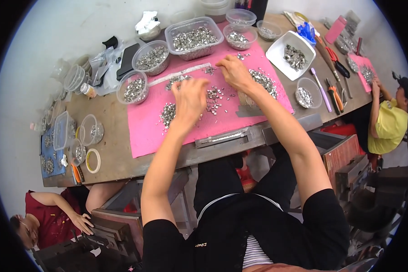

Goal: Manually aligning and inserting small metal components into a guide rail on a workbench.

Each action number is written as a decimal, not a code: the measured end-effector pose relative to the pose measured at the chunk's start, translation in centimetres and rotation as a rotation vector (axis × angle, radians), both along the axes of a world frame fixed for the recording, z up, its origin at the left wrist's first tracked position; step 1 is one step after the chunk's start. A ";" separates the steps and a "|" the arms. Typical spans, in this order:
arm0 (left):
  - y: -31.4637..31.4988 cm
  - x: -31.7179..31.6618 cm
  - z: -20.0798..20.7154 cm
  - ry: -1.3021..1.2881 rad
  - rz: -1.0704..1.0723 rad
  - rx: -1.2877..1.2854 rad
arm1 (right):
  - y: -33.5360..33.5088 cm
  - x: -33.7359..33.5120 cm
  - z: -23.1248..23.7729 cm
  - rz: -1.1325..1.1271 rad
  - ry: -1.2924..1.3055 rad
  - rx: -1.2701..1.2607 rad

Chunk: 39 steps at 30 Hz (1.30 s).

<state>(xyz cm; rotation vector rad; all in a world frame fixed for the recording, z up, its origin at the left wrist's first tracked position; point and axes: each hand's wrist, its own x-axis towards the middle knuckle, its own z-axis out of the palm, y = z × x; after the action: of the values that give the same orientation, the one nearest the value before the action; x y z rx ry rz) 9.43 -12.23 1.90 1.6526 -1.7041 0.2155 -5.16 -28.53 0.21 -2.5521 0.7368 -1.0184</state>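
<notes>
Small shiny metal pieces lie in loose piles on a pink mat. My left hand hovers over the mat's middle, its fingers curled downward; a pile lies beside its wrist and another pile behind its fingers. Farther back and to the right, my right hand has its fingertips drawn together near a small cluster of pieces. Anything held in either hand is too small or hidden. Scattered pieces lie between the hands, and a larger pile sits right of my right forearm.
Clear tubs of metal pieces, including a large rectangular one, line the back. At right are a white tray, a purple toothbrush and orange-handled pliers. A tape roll lies left. Other people sit at both ends.
</notes>
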 end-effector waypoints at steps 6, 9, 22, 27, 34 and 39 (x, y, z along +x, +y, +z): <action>-7.3 4.3 -1.7 -0.015 0.139 0.111 | -0.6 1.6 -0.4 -0.054 0.132 0.006; -7.6 4.2 -1.8 0.017 0.140 0.194 | -0.7 1.6 -0.7 -0.091 0.136 0.055; 2.7 -1.9 2.0 0.025 -0.182 0.103 | 9.1 -8.3 3.0 0.141 0.262 -0.030; 5.7 -3.9 -0.8 -0.018 -0.181 0.122 | 10.4 -9.3 1.4 0.180 0.242 0.013; 6.3 -4.9 -1.4 -0.034 -0.117 0.149 | 11.0 -9.2 0.4 0.181 0.190 -0.050; 6.3 -5.1 -0.8 -0.068 -0.109 0.163 | 11.3 -9.4 0.9 0.149 0.203 -0.155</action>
<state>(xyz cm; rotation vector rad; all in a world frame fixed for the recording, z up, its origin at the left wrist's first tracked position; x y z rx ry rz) 4.33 -5.90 1.13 1.6785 -1.9004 0.0825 -14.57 -17.18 1.14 -2.8265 0.5248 -0.8065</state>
